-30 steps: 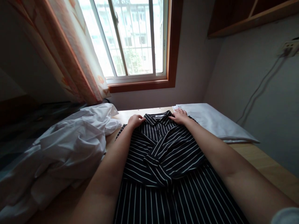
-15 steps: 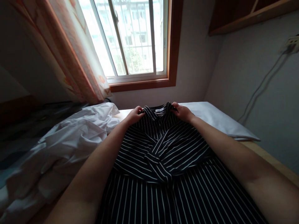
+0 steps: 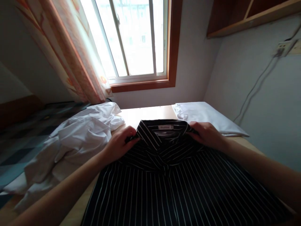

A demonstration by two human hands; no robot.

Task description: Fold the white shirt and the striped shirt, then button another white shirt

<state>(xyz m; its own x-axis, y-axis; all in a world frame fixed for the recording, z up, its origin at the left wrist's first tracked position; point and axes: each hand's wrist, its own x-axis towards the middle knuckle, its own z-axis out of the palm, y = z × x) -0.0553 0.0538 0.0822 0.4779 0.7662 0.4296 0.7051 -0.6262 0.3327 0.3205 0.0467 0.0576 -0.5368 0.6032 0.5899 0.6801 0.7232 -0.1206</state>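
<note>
A black shirt with thin white stripes [image 3: 150,191] spreads over the light wooden table [image 3: 145,112], its collar at the far end and a pale label inside the neck. My left hand [image 3: 122,142] pinches the cloth just left of the collar, fingers closed on it. On the other side, my right hand [image 3: 203,133] grips the shirt to the right of the collar. The sleeves lie folded across the front, foreshortened below the collar.
Crumpled white cloth [image 3: 80,135] lies along the left side. Folded white cloth [image 3: 207,117] rests at the back right. Beyond are a window [image 3: 136,40], a curtain [image 3: 68,47], a shelf [image 3: 254,20] and a socket with a cable [image 3: 283,48].
Both hands have come nearer and moved apart, bringing the shirt's collar closer. More bare table shows behind the collar, and the folded sleeves look more bunched.
</note>
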